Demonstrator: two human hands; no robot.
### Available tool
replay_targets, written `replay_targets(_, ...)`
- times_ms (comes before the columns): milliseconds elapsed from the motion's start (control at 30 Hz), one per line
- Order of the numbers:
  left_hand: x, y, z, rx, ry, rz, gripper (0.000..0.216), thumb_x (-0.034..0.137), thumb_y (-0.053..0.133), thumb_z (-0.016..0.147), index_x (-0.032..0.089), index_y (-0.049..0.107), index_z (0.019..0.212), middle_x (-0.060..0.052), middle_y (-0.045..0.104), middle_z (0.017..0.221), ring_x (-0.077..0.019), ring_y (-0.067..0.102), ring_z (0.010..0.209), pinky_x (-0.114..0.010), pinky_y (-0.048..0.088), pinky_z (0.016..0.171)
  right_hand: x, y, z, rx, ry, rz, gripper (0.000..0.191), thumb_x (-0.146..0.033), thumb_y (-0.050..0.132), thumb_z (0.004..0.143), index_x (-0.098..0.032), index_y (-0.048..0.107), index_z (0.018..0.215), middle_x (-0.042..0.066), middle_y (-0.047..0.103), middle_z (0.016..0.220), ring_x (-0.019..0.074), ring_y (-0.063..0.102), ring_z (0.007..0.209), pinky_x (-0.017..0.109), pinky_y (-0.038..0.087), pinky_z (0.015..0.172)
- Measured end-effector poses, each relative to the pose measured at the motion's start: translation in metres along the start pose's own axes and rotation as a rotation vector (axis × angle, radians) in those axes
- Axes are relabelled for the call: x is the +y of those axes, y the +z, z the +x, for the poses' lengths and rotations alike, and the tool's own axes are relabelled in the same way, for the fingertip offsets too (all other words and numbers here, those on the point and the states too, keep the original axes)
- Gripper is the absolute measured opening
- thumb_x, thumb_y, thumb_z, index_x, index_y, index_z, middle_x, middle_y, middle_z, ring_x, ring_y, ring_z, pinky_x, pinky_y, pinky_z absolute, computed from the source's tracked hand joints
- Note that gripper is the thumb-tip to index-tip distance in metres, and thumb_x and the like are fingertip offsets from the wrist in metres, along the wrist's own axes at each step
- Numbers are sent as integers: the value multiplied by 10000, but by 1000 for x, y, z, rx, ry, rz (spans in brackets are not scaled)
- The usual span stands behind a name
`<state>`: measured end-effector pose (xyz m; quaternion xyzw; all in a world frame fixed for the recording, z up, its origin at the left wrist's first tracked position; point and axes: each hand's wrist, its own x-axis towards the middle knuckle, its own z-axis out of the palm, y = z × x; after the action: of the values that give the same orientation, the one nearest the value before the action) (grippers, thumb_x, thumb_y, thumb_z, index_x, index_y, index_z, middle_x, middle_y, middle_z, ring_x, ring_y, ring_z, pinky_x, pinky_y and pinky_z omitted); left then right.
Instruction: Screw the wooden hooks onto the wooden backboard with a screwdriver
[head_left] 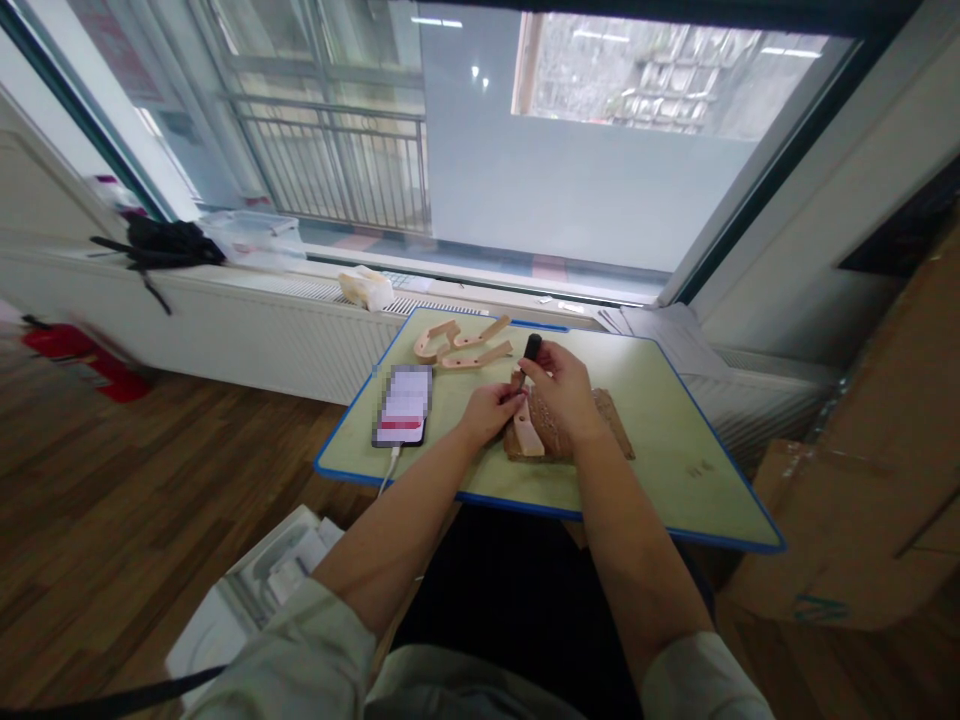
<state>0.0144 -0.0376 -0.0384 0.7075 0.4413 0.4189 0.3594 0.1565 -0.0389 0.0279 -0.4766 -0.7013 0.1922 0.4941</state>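
Forearms in rolled pale sleeves are reaching out from the bottom of the head view and meeting over the counter (pixel 675 440), a green board with a blue edge. The left hand (pixel 491 410) is pinching the upper end of a wood piece (pixel 526 432), its grip narrow and closed on it, probably to steady it. The right hand (pixel 562 395) is wrapping a closed grip round a tool (pixel 532 347), whose black handle is sticking up past the knuckles. The tip is hidden behind the fingers, so I cannot tell where it is touching.

The wood piece is lying lengthwise on a brown mat (pixel 616 420), likely there to spare the counter. Its near end is showing just below both hands and its far end is sitting right between the two grips.

More wood parts (pixel 461 345) are waiting at the far edge, apart from the hands. A phone (pixel 405 405) is lying just left of the left hand, with a cable (pixel 390 468) running off the near edge. Cardboard boxes (pixel 885 480) are standing to the right.
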Motion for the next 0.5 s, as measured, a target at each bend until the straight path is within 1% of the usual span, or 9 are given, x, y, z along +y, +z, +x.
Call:
replay_targets(67, -1, 0, 0, -3, 4, -5, 309, 369, 558, 834, 115, 727, 875, -31, 693, 732, -141, 571, 651, -243, 419, 640, -1, 1, 1, 21, 4, -46, 260, -376, 622, 779, -186, 635, 955, 51, 674, 858, 185, 607, 763, 351, 499, 747)
replay_targets(167, 0, 0, 0, -11, -1, 3, 296, 355, 558, 835, 116, 729, 868, -33, 699, 736, -144, 576, 650, -242, 421, 633, -2, 5, 2, 55, 0, -88, 265, -375, 621, 770, -184, 633, 952, 56, 650, 876, 174, 573, 755, 334, 483, 716)
replay_targets(267, 3, -1, 0, -12, 1, -11, 285, 337, 551, 841, 118, 731, 871, -41, 712, 762, -156, 596, 684, -246, 432, 649, 0, 10, 0, 39, 42, 3, 308, -401, 601, 782, -193, 626, 1006, 52, 656, 933, 157, 561, 730, 313, 478, 674)
replay_targets(333, 5, -1, -1, -18, 5, -27, 296, 339, 544, 848, 111, 729, 884, -53, 720, 786, -163, 607, 706, -249, 438, 662, 1, 11, -1, 11, 78, 86, 315, -423, 597, 785, -194, 635, 998, 37, 668, 907, 145, 556, 692, 305, 475, 658)
replay_targets(433, 6, -1, -1, -20, 16, -48, 303, 338, 543, 849, 103, 727, 902, -64, 727, 823, -165, 615, 727, -249, 447, 678, 2, 9, -3, -3, 100, 157, 305, -410, 621, 763, -182, 666, 962, 26, 677, 850, 141, 564, 669, 300, 478, 658)
replay_targets(500, 5, 0, -1, -13, 18, -52, 305, 341, 547, 846, 104, 729, 908, -65, 729, 828, -165, 617, 728, -250, 451, 683, 2, 7, -3, -9, 119, 182, 329, -392, 621, 759, -175, 679, 999, 35, 690, 864, 151, 587, 697, 308, 490, 678)
